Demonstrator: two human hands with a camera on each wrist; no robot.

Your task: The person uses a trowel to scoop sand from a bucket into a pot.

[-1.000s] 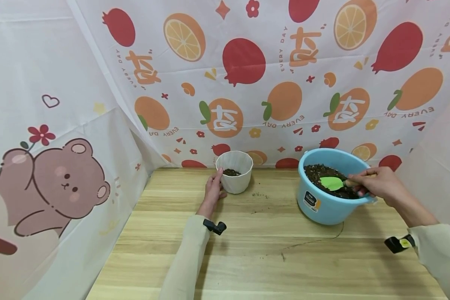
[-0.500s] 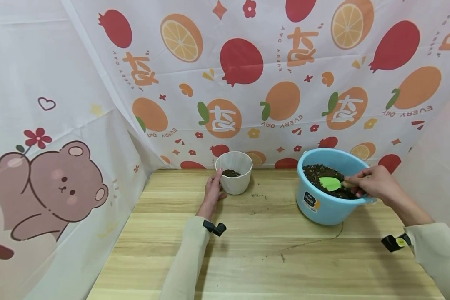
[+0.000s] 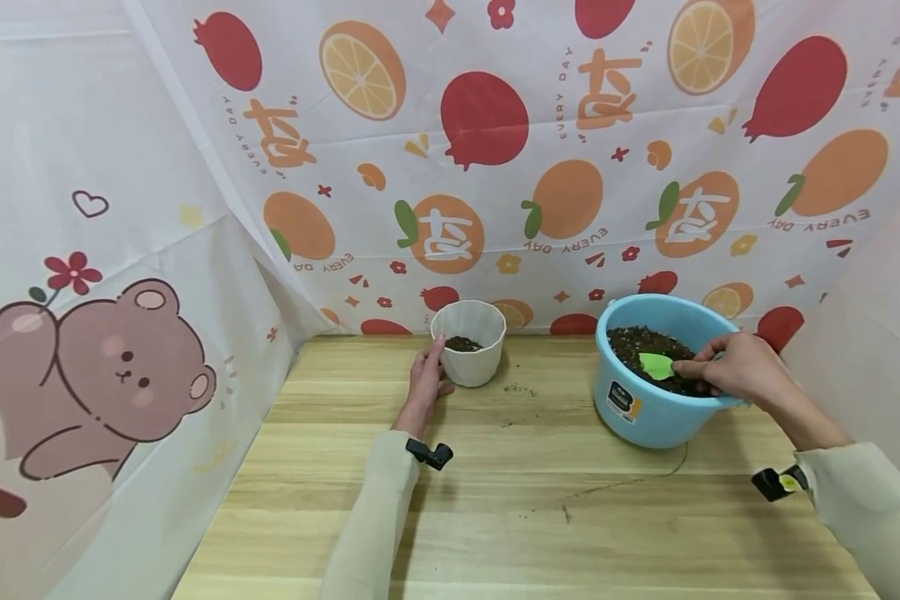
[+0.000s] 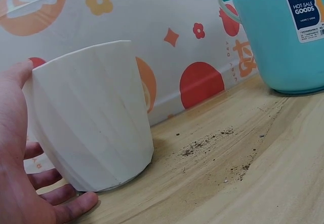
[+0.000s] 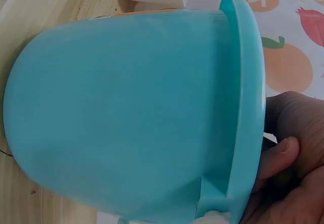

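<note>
A white flower pot [image 3: 474,362] with a little dark soil in it stands at the back of the table. My left hand [image 3: 424,379] holds its left side, thumb at the rim and fingers low by the base in the left wrist view. To the right, a light blue bucket [image 3: 621,423] holds dark potting soil [image 3: 640,340]. Inside it, my right hand [image 3: 742,367] grips a small green trowel [image 3: 656,365] by its handle, the blade lying at the soil. In the right wrist view, the bucket wall hides the trowel and part of the hand.
Soil crumbs [image 4: 205,143] lie scattered on the wooden table [image 3: 495,500] between pot and bucket. A dark thin line [image 3: 630,482] runs in front of the bucket. A fruit-print cloth [image 3: 547,125] hangs close behind, and a bear-print cloth [image 3: 135,367] hangs on the left.
My right hand has moved left over the bucket with the trowel, and less of the green blade shows. The left hand stays at the pot.
</note>
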